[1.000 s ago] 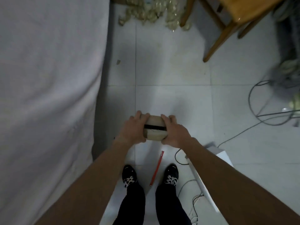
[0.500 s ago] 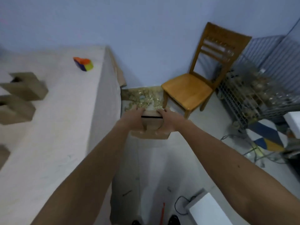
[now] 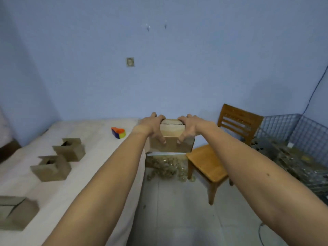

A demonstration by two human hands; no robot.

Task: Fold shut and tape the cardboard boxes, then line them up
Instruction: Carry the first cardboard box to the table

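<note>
The left hand point(image 3: 152, 126) and right hand point(image 3: 190, 126) clasp the small brown cardboard box point(image 3: 171, 139). I'd pin its top seam flat, then land it on the white-clothed table point(image 3: 92, 139) at eight o'clock.

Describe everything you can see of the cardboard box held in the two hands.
The cardboard box is plain brown and rectangular, with a dark seam line across its top near the far edge. Whether it is taped cannot be told. It is held level in the air, beyond the table edge, above the floor. The left hand grips its left side, the right hand its right, thumbs on the near face.
</note>
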